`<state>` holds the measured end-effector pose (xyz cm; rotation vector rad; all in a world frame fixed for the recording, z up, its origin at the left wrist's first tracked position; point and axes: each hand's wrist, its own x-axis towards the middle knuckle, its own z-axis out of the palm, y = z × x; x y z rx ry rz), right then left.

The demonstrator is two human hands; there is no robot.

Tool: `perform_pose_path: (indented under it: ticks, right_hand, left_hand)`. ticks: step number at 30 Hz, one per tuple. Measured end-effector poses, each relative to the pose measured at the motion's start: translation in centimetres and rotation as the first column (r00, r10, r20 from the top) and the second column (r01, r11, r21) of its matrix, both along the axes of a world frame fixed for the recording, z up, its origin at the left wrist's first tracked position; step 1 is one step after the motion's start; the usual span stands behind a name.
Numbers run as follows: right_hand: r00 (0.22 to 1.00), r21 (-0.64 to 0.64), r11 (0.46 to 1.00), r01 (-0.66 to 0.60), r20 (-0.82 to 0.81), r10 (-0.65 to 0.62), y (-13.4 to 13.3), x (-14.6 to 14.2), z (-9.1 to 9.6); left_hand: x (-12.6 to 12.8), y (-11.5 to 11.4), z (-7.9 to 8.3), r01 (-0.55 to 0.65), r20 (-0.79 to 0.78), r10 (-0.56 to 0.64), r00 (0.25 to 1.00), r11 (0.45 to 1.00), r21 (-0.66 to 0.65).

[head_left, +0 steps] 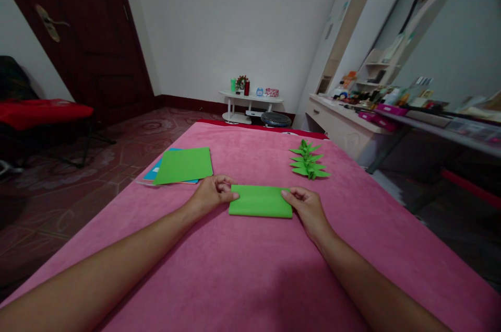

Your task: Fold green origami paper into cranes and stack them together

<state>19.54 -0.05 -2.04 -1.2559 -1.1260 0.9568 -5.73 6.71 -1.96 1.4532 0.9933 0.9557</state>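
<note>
A green sheet of paper [260, 201], folded over into a rectangle, lies in front of me on a pink cloth-covered table [235, 264]. My left hand [215, 191] pinches its left edge near the top corner, thumb on the upper face. At the opposite end, my right hand [307, 206] grips the upper right corner between thumb and curled fingers. The fold runs along the side nearest me. Beyond my left hand rests a stack of green paper [186, 164], with blue sheets [153, 171] showing underneath. Folded green paper cranes [309, 159] stand in a row past my right hand.
A white shelf stand [250, 97] with small items is against the far wall. On the right is a dressing table [340, 118] crowded with bottles and boxes. To the left are a chair with a red seat [43, 111] and a dark wooden door [90, 34].
</note>
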Motion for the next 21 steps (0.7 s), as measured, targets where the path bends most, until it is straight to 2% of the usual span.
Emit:
perform_pose_path:
  ticks: [6, 17, 21]
  right_hand:
    - [1.0, 0.006, 1.0, 0.019, 0.005, -0.019, 0.01, 0.0, -0.11]
    - [1.0, -0.004, 1.0, 0.028, 0.006, -0.028, -0.03, -0.11, 0.12]
    - [1.0, -0.004, 1.0, 0.031, -0.002, -0.031, -0.07, -0.11, 0.07]
  left_hand:
    - [0.0, -0.19, 0.24, 0.021, -0.011, -0.02, 1.0, 0.999, 0.026]
    - [-0.01, -0.07, -0.01, 0.024, -0.012, -0.024, 1.0, 1.0, -0.001]
    - [-0.09, -0.16, -0.03, 0.061, -0.03, -0.062, 0.998, 0.998, -0.011]
